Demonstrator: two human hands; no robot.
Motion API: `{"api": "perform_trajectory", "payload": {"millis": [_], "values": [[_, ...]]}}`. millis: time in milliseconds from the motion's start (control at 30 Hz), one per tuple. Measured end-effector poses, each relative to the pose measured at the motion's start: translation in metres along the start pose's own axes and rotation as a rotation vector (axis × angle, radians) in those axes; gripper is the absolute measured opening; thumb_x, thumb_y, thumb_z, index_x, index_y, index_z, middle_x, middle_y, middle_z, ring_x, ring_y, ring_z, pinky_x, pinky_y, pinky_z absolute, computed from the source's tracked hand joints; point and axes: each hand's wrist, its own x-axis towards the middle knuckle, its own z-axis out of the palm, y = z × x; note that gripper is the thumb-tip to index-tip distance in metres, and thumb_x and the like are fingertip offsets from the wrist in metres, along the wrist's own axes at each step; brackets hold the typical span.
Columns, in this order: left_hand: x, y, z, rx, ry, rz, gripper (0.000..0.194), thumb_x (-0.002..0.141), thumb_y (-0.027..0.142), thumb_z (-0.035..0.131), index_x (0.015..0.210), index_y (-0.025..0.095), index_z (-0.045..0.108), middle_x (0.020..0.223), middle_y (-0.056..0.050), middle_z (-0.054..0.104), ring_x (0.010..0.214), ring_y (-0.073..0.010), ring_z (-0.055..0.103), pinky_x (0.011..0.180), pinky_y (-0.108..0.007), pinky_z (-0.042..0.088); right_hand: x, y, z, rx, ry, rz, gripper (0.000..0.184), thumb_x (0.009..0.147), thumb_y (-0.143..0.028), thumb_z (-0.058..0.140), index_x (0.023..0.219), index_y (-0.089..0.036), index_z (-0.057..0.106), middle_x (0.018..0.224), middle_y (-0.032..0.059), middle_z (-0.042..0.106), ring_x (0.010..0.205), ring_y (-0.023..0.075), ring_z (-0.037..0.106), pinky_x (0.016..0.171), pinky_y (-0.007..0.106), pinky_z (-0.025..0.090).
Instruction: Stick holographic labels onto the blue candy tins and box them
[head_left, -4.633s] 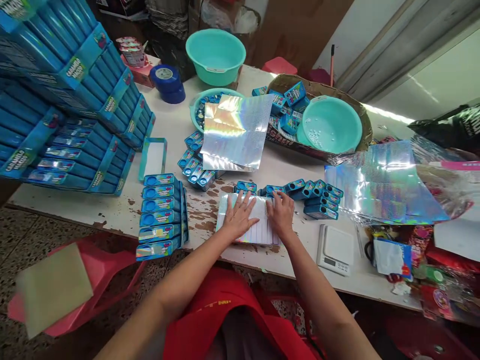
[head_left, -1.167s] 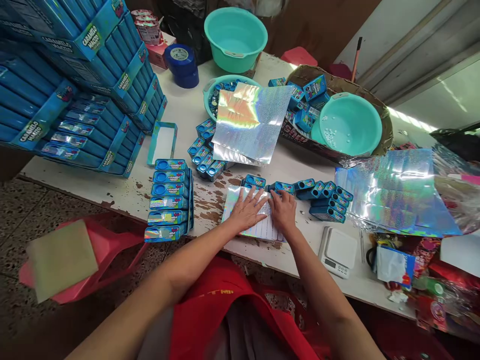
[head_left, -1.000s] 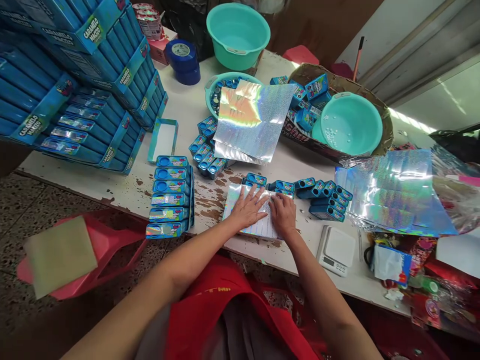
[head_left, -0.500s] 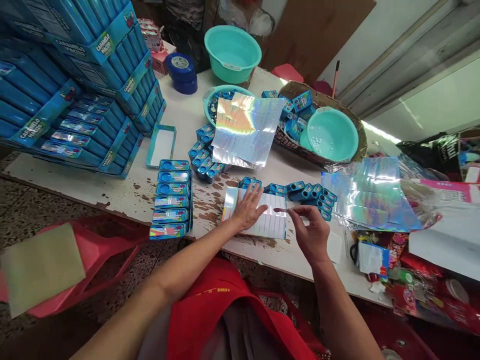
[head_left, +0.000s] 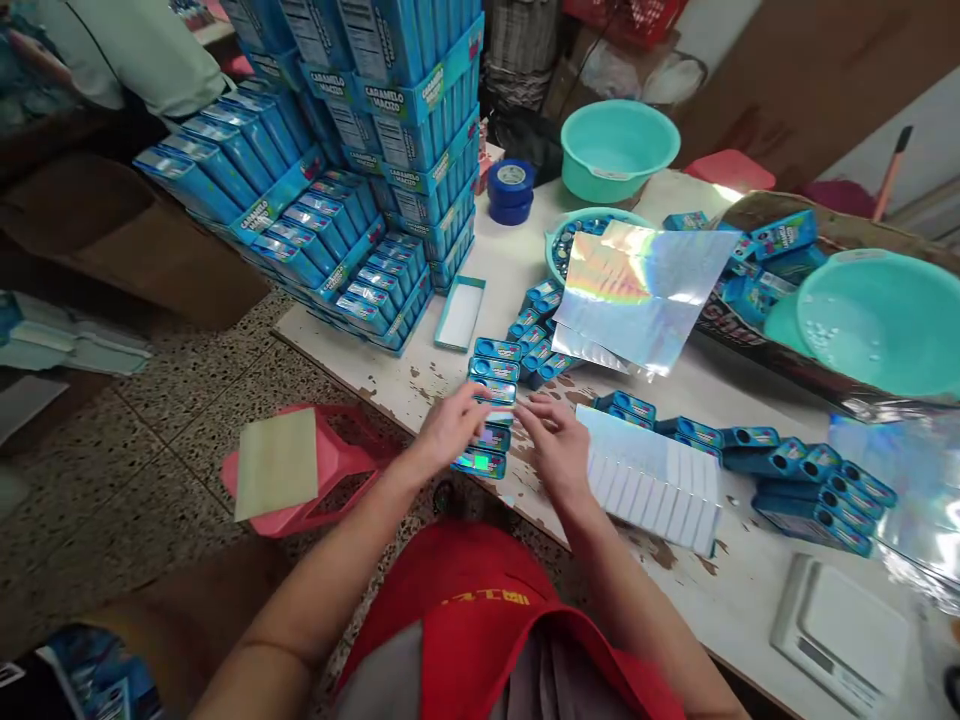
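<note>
Pale strip point(head_left: 501, 413): between both hands, over the box row; could land crooked if its ends sit unevenly.
Left hand point(head_left: 450, 427): fingers curled at the strip's left end; cannot tell whether they pinch it.
Right hand point(head_left: 557, 445): fingers bent at the other end, grip likewise unclear; a sticky strip could cling.
Box row point(head_left: 495, 369): near the counter point(head_left: 411, 385) edge; a nudge could tip boxes.
</note>
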Motion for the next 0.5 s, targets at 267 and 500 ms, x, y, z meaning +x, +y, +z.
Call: {"api": "perform_trajectory", "payload": {"millis": [267,500], "values": [[0.045,-0.035,-0.039,0.212,0.044,0.086,0.012,0.083,0.021,0.043,0.094,0.021,0.047,0.056,0.008,0.049,0.053,-0.0111,0.045,0.054,-0.021,0.032,0.020,0.012,0.060,-0.170,0.121,0.016,0.020,0.071,-0.037,0.067,0.072,-0.017,0.072,0.095,0.0085,0.053,0.098,0.0251,0.052,0.091,0.042,0.040],[0.050,-0.060,-0.022,0.249,0.184,-0.019,0.023,0.089,0.029,0.042,0.108,0.020,0.050,0.075,0.000,0.062,0.072,-0.0160,0.059,0.068,-0.027,0.044,0.026,0.025,0.058,-0.154,0.189,0.126,0.031,0.064,-0.032,0.068,0.088,-0.016,0.057,0.095,0.0073,0.050,0.084,0.0206,0.050,0.077,0.035,0.043]]}}
